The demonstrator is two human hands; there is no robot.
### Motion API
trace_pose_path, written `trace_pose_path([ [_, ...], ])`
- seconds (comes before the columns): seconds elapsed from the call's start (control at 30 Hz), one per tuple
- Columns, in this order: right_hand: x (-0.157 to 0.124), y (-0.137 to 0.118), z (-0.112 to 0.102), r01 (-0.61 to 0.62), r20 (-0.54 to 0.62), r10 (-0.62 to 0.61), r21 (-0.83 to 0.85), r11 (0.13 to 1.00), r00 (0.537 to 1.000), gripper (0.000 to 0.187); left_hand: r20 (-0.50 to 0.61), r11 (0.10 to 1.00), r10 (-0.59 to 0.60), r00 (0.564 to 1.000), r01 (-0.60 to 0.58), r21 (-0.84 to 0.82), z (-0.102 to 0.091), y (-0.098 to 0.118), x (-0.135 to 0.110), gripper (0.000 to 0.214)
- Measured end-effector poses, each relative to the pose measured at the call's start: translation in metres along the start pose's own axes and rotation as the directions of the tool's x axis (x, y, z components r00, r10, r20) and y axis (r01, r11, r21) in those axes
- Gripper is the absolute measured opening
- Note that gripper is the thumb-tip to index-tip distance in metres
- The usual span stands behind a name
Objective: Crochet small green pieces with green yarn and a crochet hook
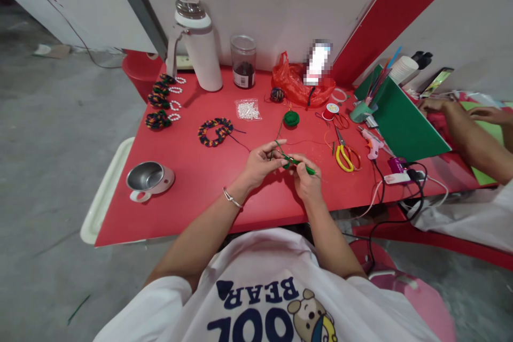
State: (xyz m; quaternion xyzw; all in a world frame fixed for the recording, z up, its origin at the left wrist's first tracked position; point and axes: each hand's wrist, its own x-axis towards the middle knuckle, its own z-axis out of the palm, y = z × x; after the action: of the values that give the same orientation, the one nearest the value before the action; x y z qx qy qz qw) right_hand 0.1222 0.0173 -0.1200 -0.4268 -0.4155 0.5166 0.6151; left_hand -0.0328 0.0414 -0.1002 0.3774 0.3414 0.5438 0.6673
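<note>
Right hand point(308, 181) grips hook point(310, 170), axis slanting leftward to left hand point(260, 164), which pinches green yarn point(286, 164); ball point(291, 119) beyond both.

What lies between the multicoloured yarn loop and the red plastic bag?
The head view shows a packet of white beads and a dark yarn ball there.

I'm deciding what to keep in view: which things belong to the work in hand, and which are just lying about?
Belongs, as I judge:
Hook, in the right fingers
Green yarn, at the left fingers
Green ball, which appears to feed it
Scissors, probably, though untouched

Lying about, it seems:
Mug
Flask
Jar
Glue gun
</note>
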Motion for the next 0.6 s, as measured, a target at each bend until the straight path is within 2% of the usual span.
trace_pose_path([
  [0.07, 0.001, -0.001, -0.004, 0.063, 0.045, -0.06, -0.051, 0.997, 0.997, 0.034, 0.003, 0.999, -0.034, 0.999, 0.034, 0.009, 0.0, 0.0, 0.0, 0.068],
  [0.17, 0.004, -0.01, -0.01, 0.152, 0.173, -0.126, -0.14, 0.978, 0.977, 0.029, -0.006, 0.998, -0.049, 0.999, 0.049, 0.026, 0.0, 0.003, 0.0, 0.068],
  [0.3, 0.008, -0.025, -0.016, 0.195, 0.33, -0.12, -0.203, 0.96, 0.936, 0.024, -0.009, 0.998, 0.002, 1.0, -0.002, 0.067, 0.0, 0.005, -0.001, 0.065],
  [0.37, 0.01, -0.028, -0.016, 0.179, 0.341, -0.094, -0.229, 0.957, 0.935, 0.024, -0.003, 0.996, 0.019, 1.0, -0.018, 0.085, 0.0, 0.005, -0.001, 0.067],
  [0.53, 0.008, -0.022, -0.014, 0.129, 0.221, -0.082, -0.21, 0.969, 0.972, 0.026, -0.009, 0.992, 0.03, 1.0, -0.029, 0.124, 0.001, 0.004, -0.002, 0.079],
  [0.6, 0.006, -0.019, -0.014, 0.108, 0.213, -0.067, -0.188, 0.976, 0.975, 0.028, -0.006, 0.991, 0.031, 0.999, -0.03, 0.131, 0.002, 0.004, -0.003, 0.086],
])
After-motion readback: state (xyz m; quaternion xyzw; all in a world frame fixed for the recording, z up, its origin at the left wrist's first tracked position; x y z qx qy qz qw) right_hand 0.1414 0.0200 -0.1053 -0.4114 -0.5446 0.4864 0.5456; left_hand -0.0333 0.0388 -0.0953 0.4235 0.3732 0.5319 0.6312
